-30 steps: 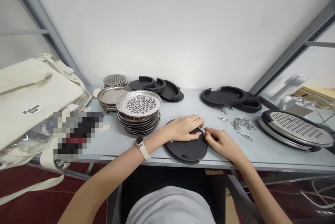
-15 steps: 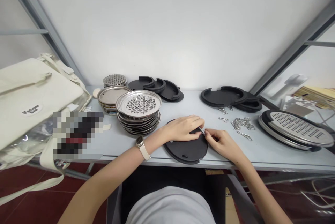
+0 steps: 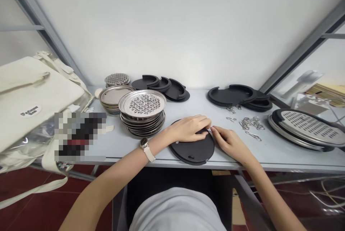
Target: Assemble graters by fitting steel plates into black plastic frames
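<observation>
Behind a grey table [image 3: 198, 108], a white wall [image 3: 172, 26] is rising. From the head camera, a black disc [image 3: 191, 149] is lying at the near edge, mostly under the left hand [image 3: 188, 129], which is curling its fingers over the far part; whether it is gripping, I cannot tell. Just beside the disc's right edge, the right hand [image 3: 229, 143] is bringing thumb and finger together, any held object unclear. Metal clips [image 3: 252, 123] are lying farther right.
</observation>
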Demonstrator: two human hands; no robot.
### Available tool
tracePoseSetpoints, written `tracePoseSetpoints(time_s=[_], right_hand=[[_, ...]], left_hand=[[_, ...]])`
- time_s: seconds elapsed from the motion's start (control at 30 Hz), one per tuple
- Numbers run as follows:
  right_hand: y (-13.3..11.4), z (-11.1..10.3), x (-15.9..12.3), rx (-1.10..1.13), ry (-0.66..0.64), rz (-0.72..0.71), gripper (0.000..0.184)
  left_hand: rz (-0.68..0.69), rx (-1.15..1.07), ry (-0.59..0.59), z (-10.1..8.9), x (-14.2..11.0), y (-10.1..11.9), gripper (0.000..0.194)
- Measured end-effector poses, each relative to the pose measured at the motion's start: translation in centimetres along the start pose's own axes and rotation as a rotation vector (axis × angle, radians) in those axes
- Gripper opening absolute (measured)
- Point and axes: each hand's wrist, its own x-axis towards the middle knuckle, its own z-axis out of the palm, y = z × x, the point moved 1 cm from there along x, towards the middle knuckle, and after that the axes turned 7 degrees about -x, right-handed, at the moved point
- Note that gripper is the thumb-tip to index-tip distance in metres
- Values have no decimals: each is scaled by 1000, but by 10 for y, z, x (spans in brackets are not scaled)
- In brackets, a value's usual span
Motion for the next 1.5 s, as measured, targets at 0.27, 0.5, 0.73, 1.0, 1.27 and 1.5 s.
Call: tracePoseSetpoints(time_s=[0.27, 0.5, 0.73, 1.0, 1.27, 1.5], right_hand=[[3, 1, 2, -45, -21, 18, 38], [2, 1, 2, -39, -36, -2, 39], [-3, 4, 6, -123, -3, 43, 39], [-4, 6, 10, -149, -11, 93, 39], [-2, 0, 4, -4, -26, -7, 42], [0, 1, 3, 1, -42, -10, 44]], left_hand=[[12, -3, -1, 2, 1, -2, 8], [15, -1, 0, 0, 0, -1, 8], [-20, 16, 6, 1, -1, 0, 10], [-18, 55, 9, 1, -2, -1, 10], [-26, -3, 6, -1, -1, 3, 9], [-4, 38, -5, -2, 0, 4, 4]])
